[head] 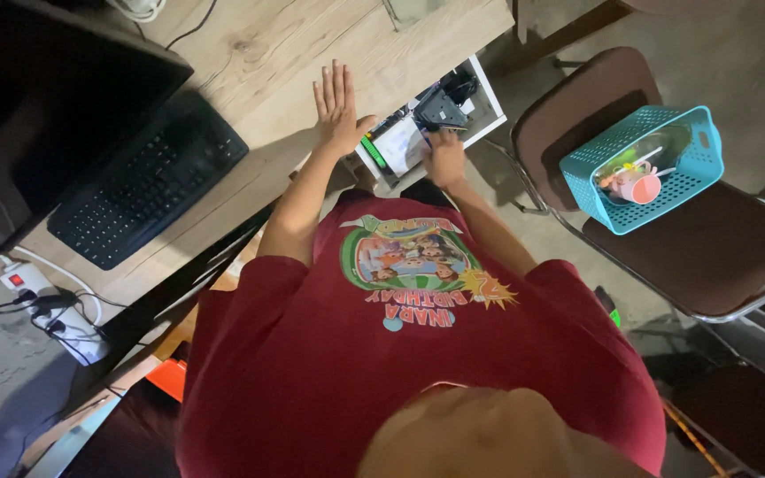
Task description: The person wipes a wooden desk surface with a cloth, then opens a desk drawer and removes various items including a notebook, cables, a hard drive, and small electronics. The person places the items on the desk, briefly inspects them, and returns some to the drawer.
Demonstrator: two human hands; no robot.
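At far left, a black keyboard (148, 190) is lying on the wooden desk (267, 53). We are bracing our left hand (340, 108) flat on the desk edge, fingers spread, gripping nothing. Beside it, our right hand (444, 159) is reaching down into the open white drawer (489, 97), fingers curled toward a dark object (440, 108); whether they are closing on it we cannot tell. Keeping the left palm planted is likely steadying us while rummaging. At right, a teal basket (644, 168) is sitting on a brown chair (710, 248).
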